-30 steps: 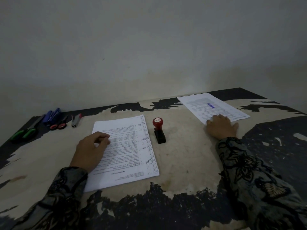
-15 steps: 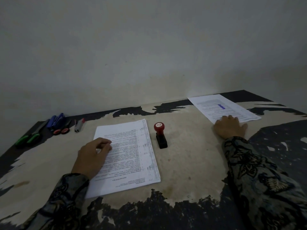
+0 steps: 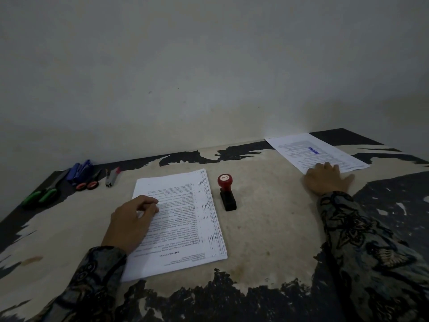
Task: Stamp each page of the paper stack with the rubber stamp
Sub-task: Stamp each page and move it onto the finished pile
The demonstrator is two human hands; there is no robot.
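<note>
We see the paper stack (image 3: 183, 219) lying flat near the middle of the worn surface (image 3: 267, 240), closer to its near edge than to the wall, with its printed text upside down to us and its pages fanned slightly along the right side. The left hand (image 3: 132, 223) rests on the stack's left half, its grip loosely curled with the fingertips (image 3: 152, 202) bent down onto the top page; we cannot tell whether they pinch a sheet or only touch it. Just beside the stack's right edge, not touching it, stands the stamp (image 3: 227, 192), upright on its black base with its round red knob on top, and no hand is on it. Well apart, toward the far right corner of the surface, lies a single sheet (image 3: 315, 151) that bears a blue stamp mark (image 3: 313, 150) near its middle. The right hand (image 3: 326, 181) lies palm down on that sheet's near edge, its grip spread flat with the fingers straight, holding nothing. Both arms wear dark patterned sleeves (image 3: 371, 252). Along the far left corner of the surface lie green-handled scissors (image 3: 40, 194), blue markers (image 3: 80, 169), red-handled scissors (image 3: 89, 183) and a small grey tool (image 3: 112, 176) with a red tip, whose kind we cannot make out in the dim light.
</note>
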